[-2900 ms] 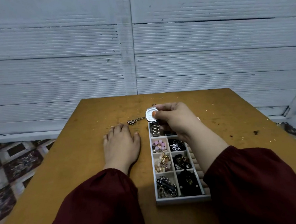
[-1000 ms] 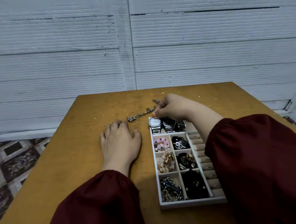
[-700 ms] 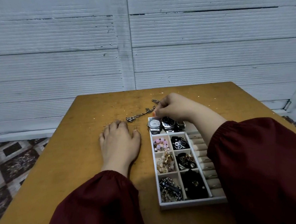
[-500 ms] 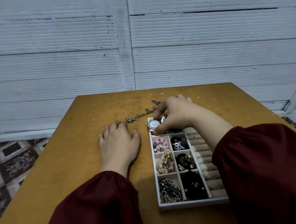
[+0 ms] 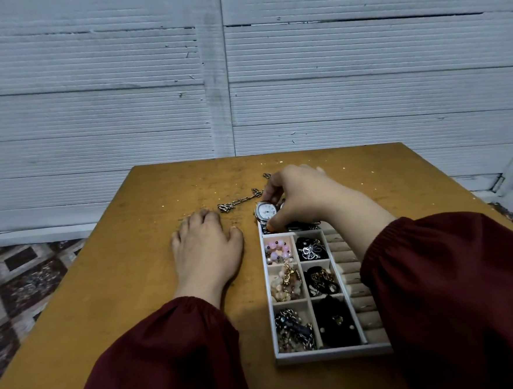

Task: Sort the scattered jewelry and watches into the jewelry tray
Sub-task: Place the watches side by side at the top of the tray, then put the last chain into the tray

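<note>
left hand: left hand (image 5: 207, 252) lies flat, palm down on the table (image 5: 144, 263), fingers straight and close together, holding nothing.
right hand: right hand (image 5: 301, 197) reaches over the far end of the jewelry tray (image 5: 321, 357); thumb and forefinger pinch the watch (image 5: 266, 211) by its case.
watch: white face up, at the far left corner of the tray, in the long far compartment; cannot tell if it rests there or is lifted a little.
watch count: one in plain sight; a second case edge shows just right of it; anything more is under the hand.
tray: white, set lengthwise away from the person, right of the left hand, with a narrow strip of bare table between thumb and tray wall.
compartments: six small squares, two columns by three rows, all filled; one ring-roll strip (image 5: 350, 266) along the right side, partly under the right forearm.
square contents: pink bead bracelet (image 5: 277, 250) far left; the rest are mixed chains and beads, too tangled to count.
loose on table: one chain (image 5: 239, 201), running from just beside the left fingertips slantwise to behind the right hand, just past the tray's far corner.
open room: wide bare table from the left hand out to the left edge; a bare band between chain and far edge; bare table right of the right forearm.
edges: white panel wall (image 5: 363, 95) behind the far edge; near edge hidden by two dark red sleeves (image 5: 169, 358).
</note>
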`<state>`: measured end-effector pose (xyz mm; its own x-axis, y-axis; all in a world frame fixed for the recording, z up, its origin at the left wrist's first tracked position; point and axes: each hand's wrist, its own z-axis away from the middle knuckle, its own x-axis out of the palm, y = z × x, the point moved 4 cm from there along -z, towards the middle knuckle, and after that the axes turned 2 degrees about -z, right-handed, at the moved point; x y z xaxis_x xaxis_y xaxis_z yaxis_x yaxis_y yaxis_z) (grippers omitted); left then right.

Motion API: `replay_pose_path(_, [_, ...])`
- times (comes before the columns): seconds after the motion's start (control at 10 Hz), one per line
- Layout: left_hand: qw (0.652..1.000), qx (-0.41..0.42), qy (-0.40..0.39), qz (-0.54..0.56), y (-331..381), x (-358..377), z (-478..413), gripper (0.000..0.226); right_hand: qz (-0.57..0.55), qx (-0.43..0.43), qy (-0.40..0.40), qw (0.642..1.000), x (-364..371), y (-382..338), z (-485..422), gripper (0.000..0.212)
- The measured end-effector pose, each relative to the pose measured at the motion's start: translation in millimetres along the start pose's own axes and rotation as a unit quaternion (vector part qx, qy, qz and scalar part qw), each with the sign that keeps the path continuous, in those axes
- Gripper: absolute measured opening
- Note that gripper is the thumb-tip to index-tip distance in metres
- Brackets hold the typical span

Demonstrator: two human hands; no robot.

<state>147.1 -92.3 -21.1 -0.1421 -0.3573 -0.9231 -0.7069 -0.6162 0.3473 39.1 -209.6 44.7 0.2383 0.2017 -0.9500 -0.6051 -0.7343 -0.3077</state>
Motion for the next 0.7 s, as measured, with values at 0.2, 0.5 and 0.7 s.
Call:
replay_pose_path(0.2, [1.000,0.001,0.003,0.002,0,0,0,0.051,-0.003,0.002,0.000,1.000,0,0,1,0.042])
replay_pose_path(0.5, [1.000,-0.001,0.000,0.003,1,-1,0,0.051,-0.121,0.024,-0.036,0.992,0,4,3,0.028])
replay_pose_path(0.7, [1.000,-0.001,0.000,0.005,1,-2,0,0.049,-0.131,0.038,0.041,0.990,-5,10,-8,0.006])
